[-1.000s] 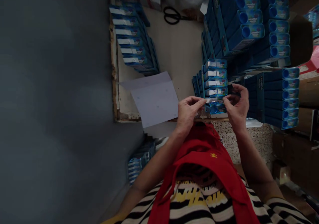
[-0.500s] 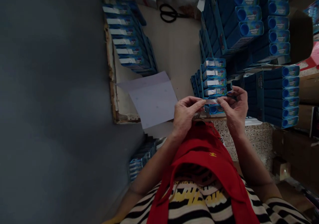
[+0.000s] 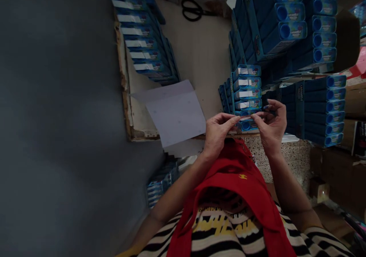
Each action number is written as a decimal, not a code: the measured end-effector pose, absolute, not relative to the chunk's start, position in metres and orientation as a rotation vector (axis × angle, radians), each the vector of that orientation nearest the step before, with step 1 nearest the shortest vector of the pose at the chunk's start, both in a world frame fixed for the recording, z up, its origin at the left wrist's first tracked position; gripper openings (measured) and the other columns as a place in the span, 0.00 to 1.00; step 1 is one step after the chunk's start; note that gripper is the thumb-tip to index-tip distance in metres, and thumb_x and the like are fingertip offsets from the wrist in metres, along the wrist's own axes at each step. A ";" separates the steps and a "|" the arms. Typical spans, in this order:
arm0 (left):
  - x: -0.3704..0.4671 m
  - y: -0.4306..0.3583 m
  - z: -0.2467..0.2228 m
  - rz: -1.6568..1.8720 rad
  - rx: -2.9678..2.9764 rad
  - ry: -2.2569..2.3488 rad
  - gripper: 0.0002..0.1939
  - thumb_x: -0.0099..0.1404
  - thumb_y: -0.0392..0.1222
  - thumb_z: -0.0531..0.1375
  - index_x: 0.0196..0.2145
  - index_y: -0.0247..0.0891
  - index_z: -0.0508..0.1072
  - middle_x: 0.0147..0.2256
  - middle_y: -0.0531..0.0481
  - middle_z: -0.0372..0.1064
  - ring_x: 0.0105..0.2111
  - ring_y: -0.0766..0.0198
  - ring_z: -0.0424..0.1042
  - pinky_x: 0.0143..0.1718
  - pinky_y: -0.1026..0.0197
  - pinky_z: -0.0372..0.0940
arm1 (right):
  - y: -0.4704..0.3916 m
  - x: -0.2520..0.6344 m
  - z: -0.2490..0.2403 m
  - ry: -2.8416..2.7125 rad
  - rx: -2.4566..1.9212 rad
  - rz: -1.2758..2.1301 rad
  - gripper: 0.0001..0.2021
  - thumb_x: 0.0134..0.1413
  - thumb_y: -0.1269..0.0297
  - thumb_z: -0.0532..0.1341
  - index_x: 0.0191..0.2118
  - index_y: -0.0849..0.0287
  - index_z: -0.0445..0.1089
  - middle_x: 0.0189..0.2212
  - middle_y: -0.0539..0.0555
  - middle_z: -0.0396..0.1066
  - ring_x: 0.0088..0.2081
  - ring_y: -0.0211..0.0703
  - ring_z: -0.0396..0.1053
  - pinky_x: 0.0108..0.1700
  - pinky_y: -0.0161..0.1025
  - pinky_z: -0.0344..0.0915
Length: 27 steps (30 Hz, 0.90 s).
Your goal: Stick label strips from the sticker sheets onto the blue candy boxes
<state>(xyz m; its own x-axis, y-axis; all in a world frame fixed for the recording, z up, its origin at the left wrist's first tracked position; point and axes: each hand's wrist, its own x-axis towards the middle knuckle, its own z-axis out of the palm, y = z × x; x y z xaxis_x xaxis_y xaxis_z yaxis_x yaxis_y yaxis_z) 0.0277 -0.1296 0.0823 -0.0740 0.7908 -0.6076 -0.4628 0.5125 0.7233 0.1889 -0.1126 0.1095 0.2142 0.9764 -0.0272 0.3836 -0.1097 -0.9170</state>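
Pinched between the fingertips of my left hand (image 3: 219, 131) and my right hand (image 3: 270, 127) is a thin strip, a sticker or piece of tape (image 3: 245, 117), stretched level between them. Both hands are closed on its ends. Right under it are the lower boxes of a row of small blue boxes (image 3: 247, 82) at the table's front edge. White strips lie across the upper boxes of that row. The lowest box (image 3: 248, 125) shows a round blue spot and no white strip. My fingers partly cover the box above it.
A pale paper sheet (image 3: 177, 112) lies left of my hands, overhanging the front edge. Another row of blue boxes with white strips (image 3: 143, 55) stands at the left edge. Black scissors (image 3: 193, 10) rest at the back. Taller stacks of blue boxes (image 3: 286, 32) rise on the right.
Both hands have shifted slightly right in the picture, and the strip looks thinner, tilted more edge-on over the boxes. The view itself has shifted a little.
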 end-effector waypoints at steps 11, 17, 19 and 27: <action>0.031 -0.124 0.070 1.058 0.365 1.284 0.17 0.53 0.53 0.77 0.30 0.37 0.83 0.28 0.50 0.77 0.27 0.67 0.71 0.31 0.64 0.67 | -0.107 0.192 0.096 -1.365 -1.740 0.805 0.28 0.53 0.70 0.69 0.59 0.47 0.65 0.54 0.52 0.64 0.39 0.36 0.76 0.40 0.36 0.75; 0.033 -0.123 0.067 1.035 0.331 1.284 0.18 0.51 0.53 0.77 0.31 0.37 0.83 0.29 0.50 0.77 0.27 0.67 0.72 0.32 0.64 0.68 | -0.106 0.191 0.095 -1.414 -1.748 0.738 0.26 0.54 0.70 0.68 0.57 0.49 0.65 0.53 0.53 0.67 0.38 0.36 0.76 0.39 0.35 0.75; 0.034 -0.122 0.065 1.023 0.297 1.270 0.18 0.50 0.54 0.78 0.31 0.37 0.83 0.29 0.49 0.77 0.28 0.67 0.72 0.32 0.64 0.67 | -0.105 0.191 0.094 -1.439 -1.759 0.713 0.25 0.54 0.70 0.67 0.57 0.50 0.66 0.52 0.53 0.67 0.38 0.36 0.76 0.39 0.36 0.75; 0.036 -0.119 0.049 0.918 0.121 1.153 0.23 0.42 0.55 0.81 0.31 0.37 0.83 0.30 0.49 0.77 0.29 0.67 0.71 0.34 0.64 0.66 | -0.104 0.197 0.091 -1.560 -1.840 0.563 0.28 0.53 0.67 0.70 0.60 0.50 0.67 0.53 0.55 0.67 0.48 0.47 0.73 0.51 0.47 0.76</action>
<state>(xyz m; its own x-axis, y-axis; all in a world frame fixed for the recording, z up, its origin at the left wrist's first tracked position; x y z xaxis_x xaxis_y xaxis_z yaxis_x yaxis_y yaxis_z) 0.0362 -0.1192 0.0491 0.0981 0.6763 -0.7300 -0.5602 0.6439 0.5212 0.1967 -0.1035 0.0907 0.1986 0.9763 0.0866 0.6961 -0.0783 -0.7137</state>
